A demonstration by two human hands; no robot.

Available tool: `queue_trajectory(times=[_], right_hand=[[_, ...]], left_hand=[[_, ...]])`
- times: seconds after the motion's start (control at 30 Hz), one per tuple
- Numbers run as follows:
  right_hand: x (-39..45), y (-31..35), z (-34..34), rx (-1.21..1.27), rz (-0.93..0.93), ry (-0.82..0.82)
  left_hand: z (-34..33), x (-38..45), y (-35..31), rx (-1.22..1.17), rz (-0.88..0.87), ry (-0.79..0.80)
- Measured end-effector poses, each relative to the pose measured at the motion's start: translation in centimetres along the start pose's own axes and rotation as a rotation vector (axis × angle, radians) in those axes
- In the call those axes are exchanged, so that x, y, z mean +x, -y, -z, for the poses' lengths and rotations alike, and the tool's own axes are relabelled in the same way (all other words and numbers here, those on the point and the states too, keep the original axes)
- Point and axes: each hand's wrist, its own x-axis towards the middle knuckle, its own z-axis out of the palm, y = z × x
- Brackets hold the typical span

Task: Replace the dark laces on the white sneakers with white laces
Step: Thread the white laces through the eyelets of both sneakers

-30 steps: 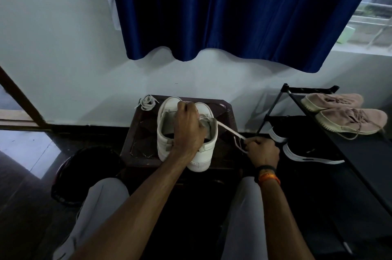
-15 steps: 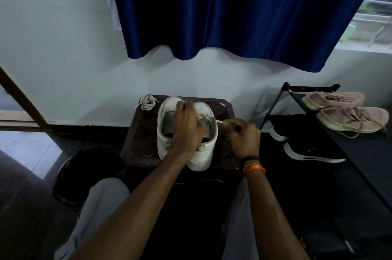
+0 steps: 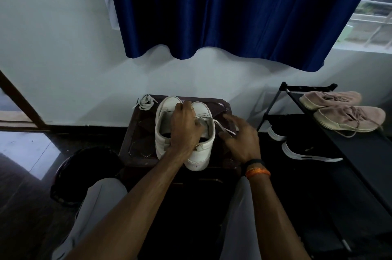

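Now the left hand [image 3: 184, 130] grips the sneakers [image 3: 192, 132] at centre; the right hand [image 3: 239, 138], fingers spread, touches the lace [image 3: 224, 129].

Glossy floor [image 3: 25, 149] (dark), satiny cloth curtain [image 3: 233, 9].

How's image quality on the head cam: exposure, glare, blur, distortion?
Head view: dim and underexposed, the stool and shoe rack nearly black; window at top right bright; glare patch on the floor at left; right hand slightly motion-blurred; wide-angle bending at the edges; white sneakers readable.
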Motion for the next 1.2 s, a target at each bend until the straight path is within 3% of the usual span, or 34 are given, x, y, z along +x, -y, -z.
queue_trajectory(times=[0.1, 0.3, 0.43, 0.6, 0.7, 1.03, 1.2], right_hand=[[0.6, 1.0, -1.3, -0.083, 0.193, -0.053], [0.6, 1.1, -1.7, -0.130, 0.209, -0.182], [0.3, 1.2, -1.6, 0.018, -0.031, -0.119], [0.7, 2.0, -1.7, 0.602, -0.541, 0.119], [0.7, 1.2, -1.4, 0.579, -0.611, 0.163], [2.6, 0.7, -1.9, 0.576, -0.793, 0.084], [3.4, -0.8, -2.4, 0.990, -0.836, 0.060]], left_hand=[[-0.1, 0.1, 0.1, -0.003, -0.010, 0.007], [-0.1, 0.0, 0.0, -0.017, -0.007, -0.004], [-0.1, 0.0, -0.2, -0.016, -0.008, -0.010], [-0.1, 0.1, 0.0, -0.030, -0.005, 0.013], [0.1, 0.2, 0.1, -0.056, -0.012, 0.041], [0.4, 0.4, 0.3, -0.126, -0.007, 0.107], [0.6, 0.6, 0.8, -0.145, -0.008, 0.134]])
